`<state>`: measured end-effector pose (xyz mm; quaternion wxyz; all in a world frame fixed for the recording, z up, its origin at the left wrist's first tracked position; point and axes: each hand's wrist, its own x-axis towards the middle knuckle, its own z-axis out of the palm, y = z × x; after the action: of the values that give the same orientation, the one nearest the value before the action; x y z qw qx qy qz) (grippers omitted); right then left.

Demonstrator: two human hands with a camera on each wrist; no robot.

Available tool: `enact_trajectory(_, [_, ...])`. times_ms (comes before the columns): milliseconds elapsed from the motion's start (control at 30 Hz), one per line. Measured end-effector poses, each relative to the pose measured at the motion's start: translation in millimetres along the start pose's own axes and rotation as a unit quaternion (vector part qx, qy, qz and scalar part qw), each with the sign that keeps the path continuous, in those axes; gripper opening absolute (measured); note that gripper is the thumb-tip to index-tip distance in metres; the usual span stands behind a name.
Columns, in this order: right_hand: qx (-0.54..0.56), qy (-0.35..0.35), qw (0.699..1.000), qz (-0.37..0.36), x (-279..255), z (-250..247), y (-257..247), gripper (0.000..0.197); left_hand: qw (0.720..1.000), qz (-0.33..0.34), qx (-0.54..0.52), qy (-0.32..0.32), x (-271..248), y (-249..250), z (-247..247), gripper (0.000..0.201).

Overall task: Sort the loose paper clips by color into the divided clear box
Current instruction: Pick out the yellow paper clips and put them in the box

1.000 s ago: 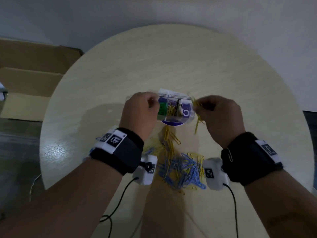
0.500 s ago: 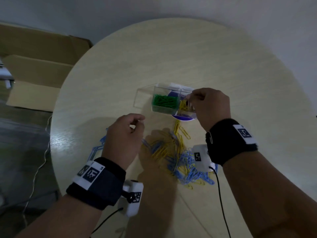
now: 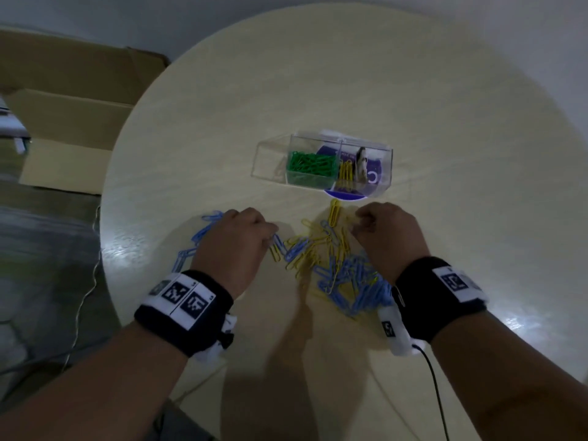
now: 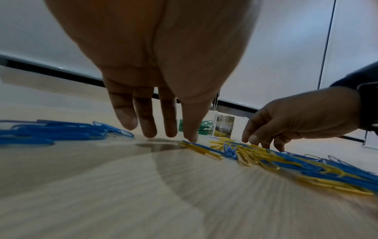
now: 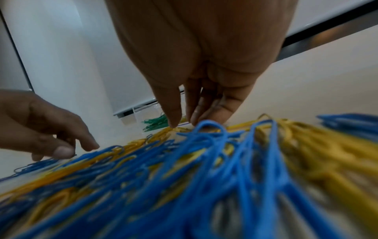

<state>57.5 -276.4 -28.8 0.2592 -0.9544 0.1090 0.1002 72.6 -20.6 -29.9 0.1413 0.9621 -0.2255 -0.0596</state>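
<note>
The divided clear box (image 3: 381,167) stands on the round table with its lid (image 3: 269,160) swung open to the left. Green clips (image 3: 310,165) fill its left compartment and a few yellow clips (image 3: 345,175) lie in the one beside it. Nearer me sprawls a mixed pile of blue and yellow clips (image 3: 334,262), and a separate bunch of blue clips (image 3: 203,233) lies left of it. My left hand (image 3: 273,238) reaches down with straight fingers (image 4: 147,126), one tip touching a blue and yellow pair (image 4: 200,149). My right hand (image 3: 356,227) touches yellow clips (image 5: 163,131) at the pile's far edge, holding nothing that I can see.
The pale round table (image 3: 350,74) has bare surface beyond and beside the box. A purple round sticker (image 3: 346,195) shows under the box. Open cardboard boxes (image 3: 70,122) stand on the floor at the left. A cable (image 3: 436,393) runs from my right wrist.
Both hands held the box off the table a second ago. The left hand dropped to the pile first, then the right let go of the box and came down to the clips.
</note>
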Motion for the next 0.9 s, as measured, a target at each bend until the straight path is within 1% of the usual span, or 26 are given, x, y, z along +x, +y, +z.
enact_trajectory(33, [-0.019,-0.002,1.0,-0.002,4,0,-2,0.022,1.0,0.011,-0.002,0.006,2,0,-2,0.021])
enact_trajectory(100, [-0.044,-0.022,0.999,0.0,8,1,-5,0.013,0.999,0.041,-0.005,-0.01,4,0,-3,0.02])
enact_trajectory(167, [-0.039,-0.043,0.998,0.01,9,-1,-5,0.003,0.998,0.057,0.002,-0.029,3,-2,-3,0.018])
enact_trajectory(200, [-0.033,-0.052,0.998,0.017,8,-2,-3,0.004,0.998,0.056,0.005,-0.031,0,-5,-3,0.018])
enact_trajectory(233, [-0.025,-0.06,0.998,0.023,7,-3,0,0.006,0.998,0.052,0.0,-0.031,-3,-8,-4,0.02])
enact_trajectory(300, [-0.015,-0.075,0.997,0.031,5,-7,5,0.006,0.999,0.029,-0.025,-0.029,-9,-13,-5,0.03])
enact_trajectory(367, [-0.029,-0.082,0.996,0.025,3,-11,7,0.01,0.999,-0.012,-0.031,-0.029,-16,-15,-9,0.043])
enact_trajectory(400, [-0.045,-0.082,0.995,0.016,3,-13,6,0.01,0.999,-0.025,-0.033,-0.022,-20,-16,-11,0.045])
enact_trajectory(433, [-0.06,-0.077,0.995,0.0,3,-15,3,0.008,0.999,-0.024,-0.036,-0.009,-24,-16,-12,0.044])
enact_trajectory(467, [-0.074,-0.068,0.995,-0.022,4,-17,-1,0.008,0.999,-0.008,-0.033,0.004,-29,-16,-13,0.04])
enact_trajectory(533, [-0.075,-0.045,0.993,-0.083,5,-20,-11,0.012,0.998,0.056,-0.007,0.013,-39,-16,-11,0.029])
enact_trajectory(600, [-0.086,-0.045,0.983,-0.154,10,-20,-23,0.032,0.995,0.102,0.011,0.011,-48,-20,-5,0.026])
enact_trajectory(633, [-0.106,-0.059,0.976,-0.184,14,-17,-27,0.041,0.994,0.106,0.017,0.009,-51,-22,-2,0.028])
enact_trajectory(667, [-0.132,-0.075,0.968,-0.201,20,-15,-30,0.045,0.994,0.105,0.025,0.012,-53,-25,-1,0.028])
enact_trajectory(700, [-0.154,-0.088,0.962,-0.207,25,-13,-32,0.046,0.994,0.106,0.034,0.016,-53,-26,-1,0.025])
enact_trajectory(767, [-0.187,-0.092,0.957,-0.2,29,-14,-32,0.039,0.993,0.107,0.043,0.012,-50,-26,-5,0.016])
enact_trajectory(833, [-0.203,-0.088,0.959,-0.176,28,-17,-29,0.032,0.995,0.096,0.035,-0.016,-45,-25,-9,0.008])
enact_trajectory(900, [-0.201,-0.091,0.965,-0.143,24,-19,-24,0.024,0.996,0.063,0.018,-0.057,-41,-23,-12,0.004])
